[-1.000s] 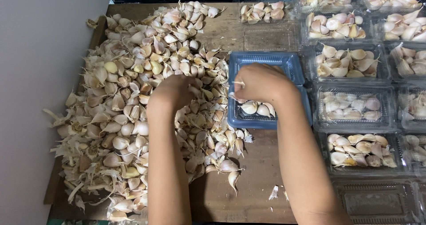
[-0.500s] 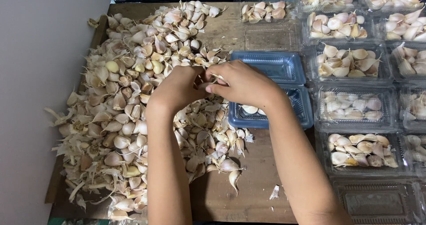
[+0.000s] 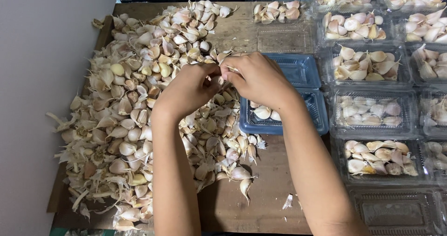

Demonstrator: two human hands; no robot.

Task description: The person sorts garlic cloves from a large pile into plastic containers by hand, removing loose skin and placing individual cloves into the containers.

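Both of my hands are now meeting over the right edge of the garlic pile [image 3: 139, 101]; a second ago my right hand [image 3: 258, 77] was reaching down into the blue tray [image 3: 302, 70], and it is now lifted clear and pulled left to join the other. Between my fingertips I am pinching a small garlic clove [image 3: 231, 69], pale and mostly hidden, with only a sliver of papery skin showing. My left hand [image 3: 188, 89] is curling narrow, thumb and fingers closing toward the same clove, though I cannot tell how much of it that hand is gripping. My right hand is closing tight on it from the other side.

Loose cloves and dry husks are spreading across the brown board [image 3: 270, 175] beneath my forearms. The blue tray is lying just to the right of my hands, holding a few peeled cloves [image 3: 264, 112] in its near half. Clear plastic boxes [image 3: 368, 64] are standing in rows further right, most of them filling with cloves, while one at the bottom right [image 3: 396, 210] is sitting bare.
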